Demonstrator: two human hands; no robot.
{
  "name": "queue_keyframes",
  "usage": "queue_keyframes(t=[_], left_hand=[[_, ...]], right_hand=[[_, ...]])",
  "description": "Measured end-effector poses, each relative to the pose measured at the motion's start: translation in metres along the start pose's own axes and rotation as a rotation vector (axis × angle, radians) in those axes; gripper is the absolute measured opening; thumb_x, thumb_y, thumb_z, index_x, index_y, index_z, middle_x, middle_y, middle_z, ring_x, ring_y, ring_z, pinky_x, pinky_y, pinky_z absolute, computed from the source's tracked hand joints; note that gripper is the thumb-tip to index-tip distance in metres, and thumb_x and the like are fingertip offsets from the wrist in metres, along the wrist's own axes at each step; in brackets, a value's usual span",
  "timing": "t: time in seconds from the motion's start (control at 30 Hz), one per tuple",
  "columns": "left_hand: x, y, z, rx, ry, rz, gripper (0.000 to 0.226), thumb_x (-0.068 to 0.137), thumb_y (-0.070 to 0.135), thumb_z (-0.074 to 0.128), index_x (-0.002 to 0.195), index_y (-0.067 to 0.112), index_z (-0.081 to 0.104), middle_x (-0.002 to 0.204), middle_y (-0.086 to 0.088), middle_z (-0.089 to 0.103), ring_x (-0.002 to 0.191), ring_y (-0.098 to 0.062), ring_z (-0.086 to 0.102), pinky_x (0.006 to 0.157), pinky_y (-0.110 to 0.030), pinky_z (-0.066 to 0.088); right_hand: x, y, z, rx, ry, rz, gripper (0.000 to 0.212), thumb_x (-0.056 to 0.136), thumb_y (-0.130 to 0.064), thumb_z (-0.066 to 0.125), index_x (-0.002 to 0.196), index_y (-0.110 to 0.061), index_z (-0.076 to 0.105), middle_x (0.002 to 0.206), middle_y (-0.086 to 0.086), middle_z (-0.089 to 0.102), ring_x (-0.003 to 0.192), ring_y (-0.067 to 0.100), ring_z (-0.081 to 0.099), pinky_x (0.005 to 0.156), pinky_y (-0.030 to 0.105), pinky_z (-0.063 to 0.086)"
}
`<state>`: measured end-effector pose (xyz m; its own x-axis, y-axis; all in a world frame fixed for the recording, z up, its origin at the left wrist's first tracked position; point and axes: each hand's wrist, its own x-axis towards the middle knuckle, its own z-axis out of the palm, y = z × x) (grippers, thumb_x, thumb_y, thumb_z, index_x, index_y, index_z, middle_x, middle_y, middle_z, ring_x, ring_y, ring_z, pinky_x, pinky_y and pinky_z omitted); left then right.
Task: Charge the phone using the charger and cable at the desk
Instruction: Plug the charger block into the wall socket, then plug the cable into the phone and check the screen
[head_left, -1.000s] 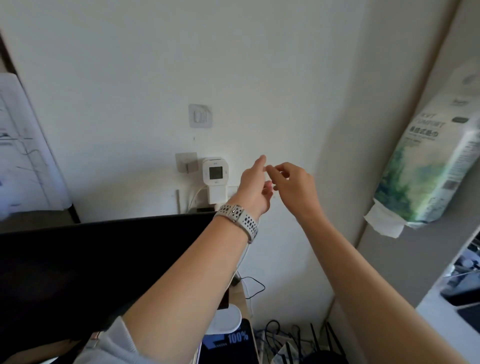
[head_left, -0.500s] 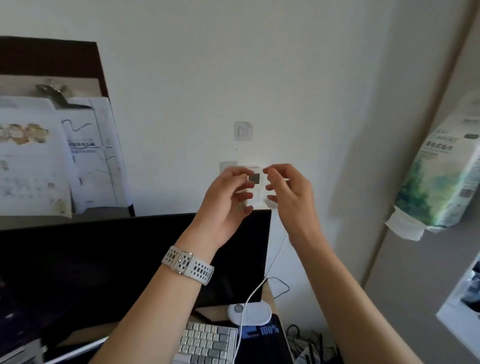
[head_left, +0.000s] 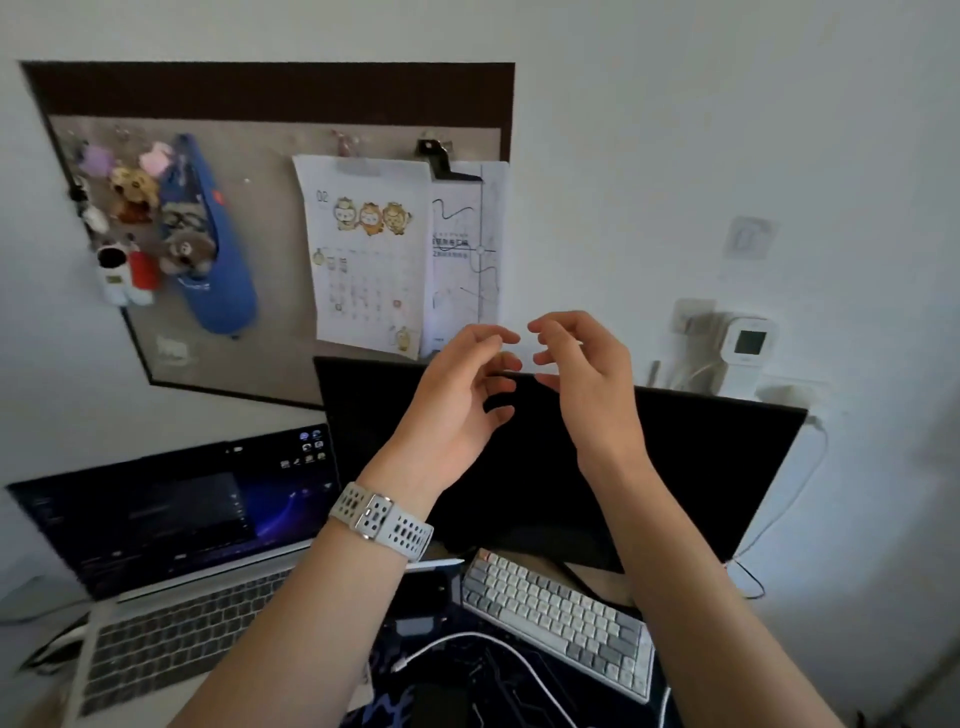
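My left hand (head_left: 457, 400), with a grey watch strap on its wrist, and my right hand (head_left: 587, 374) hover side by side in front of the dark monitor's top edge. Their fingers are loosely curled and apart, and neither holds anything. A white charger (head_left: 787, 395) sits in the wall socket behind the monitor's right corner, and a thin cable hangs down from it. A white cable (head_left: 483, 636) curves across the dark desk mat below my arms, its free plug end (head_left: 401, 666) lying loose. A dark flat object (head_left: 436, 701) at the bottom edge may be the phone; I cannot tell.
A black monitor (head_left: 675, 467) stands mid-desk, with an open laptop (head_left: 171, 525) to its left and a white-grey keyboard (head_left: 561, 613) in front. A pinboard (head_left: 270, 98) with a calendar and plush toys hangs above. A small white display unit (head_left: 749, 344) is on the wall at right.
My hands have drawn back from the wall socket and now hover apart over the monitor. The view has swung left and down, bringing the laptop, pinboard and desk cable into sight.
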<state>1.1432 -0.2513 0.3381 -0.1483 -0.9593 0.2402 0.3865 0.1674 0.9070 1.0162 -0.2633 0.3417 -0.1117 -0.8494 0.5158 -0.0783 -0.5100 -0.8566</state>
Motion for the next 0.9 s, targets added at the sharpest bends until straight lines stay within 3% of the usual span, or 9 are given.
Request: queue_keyframes(t=[0.17,0.47,0.7,0.83,0.9], left_hand=[[-0.022,0.008,-0.044,0.003,0.071,0.008,0.014,0.092,0.021,0.050,0.088,0.021,0.063,0.079,-0.002,0.058,0.071,-0.014,0.051,0.062,-0.030,0.037],[-0.034,-0.041,-0.078,0.015,0.128,-0.117,0.016,0.092,0.022,0.048,0.089,0.024,0.063,0.080,0.000,0.058,0.071,-0.013,0.053,0.061,-0.029,0.040],[-0.050,-0.114,-0.098,0.079,0.195,-0.309,0.015,0.092,0.023,0.050,0.086,0.025,0.064,0.081,0.000,0.058,0.067,-0.012,0.052,0.058,-0.027,0.040],[-0.072,-0.179,-0.115,0.218,0.231,-0.537,0.014,0.089,0.019,0.052,0.081,0.027,0.061,0.073,0.004,0.054,0.063,-0.011,0.045,0.060,-0.027,0.033],[-0.085,-0.211,-0.125,0.285,0.222,-0.647,0.009,0.090,0.024,0.051,0.086,0.025,0.059,0.076,0.005,0.053,0.068,-0.013,0.044,0.064,-0.029,0.035]], right_hand=[[-0.013,0.005,0.048,0.051,-0.066,-0.001,0.019,0.091,-0.032,0.052,0.091,-0.025,0.069,0.090,-0.010,0.069,0.083,0.004,0.065,0.068,0.021,0.052],[-0.047,0.051,0.050,-0.095,-0.024,0.111,0.019,0.091,-0.028,0.051,0.090,-0.027,0.070,0.082,-0.017,0.069,0.078,0.001,0.065,0.070,0.023,0.055],[-0.091,0.111,0.041,-0.210,-0.020,0.333,0.019,0.092,-0.022,0.051,0.089,-0.023,0.070,0.077,-0.012,0.066,0.073,0.005,0.063,0.072,0.027,0.054],[-0.117,0.150,0.039,-0.309,-0.044,0.444,0.018,0.092,-0.017,0.052,0.092,-0.022,0.070,0.077,-0.009,0.067,0.073,0.008,0.064,0.073,0.037,0.057],[-0.128,0.168,0.037,-0.340,-0.060,0.480,0.017,0.091,-0.017,0.053,0.091,-0.022,0.069,0.076,-0.007,0.067,0.068,0.013,0.061,0.067,0.038,0.055]])
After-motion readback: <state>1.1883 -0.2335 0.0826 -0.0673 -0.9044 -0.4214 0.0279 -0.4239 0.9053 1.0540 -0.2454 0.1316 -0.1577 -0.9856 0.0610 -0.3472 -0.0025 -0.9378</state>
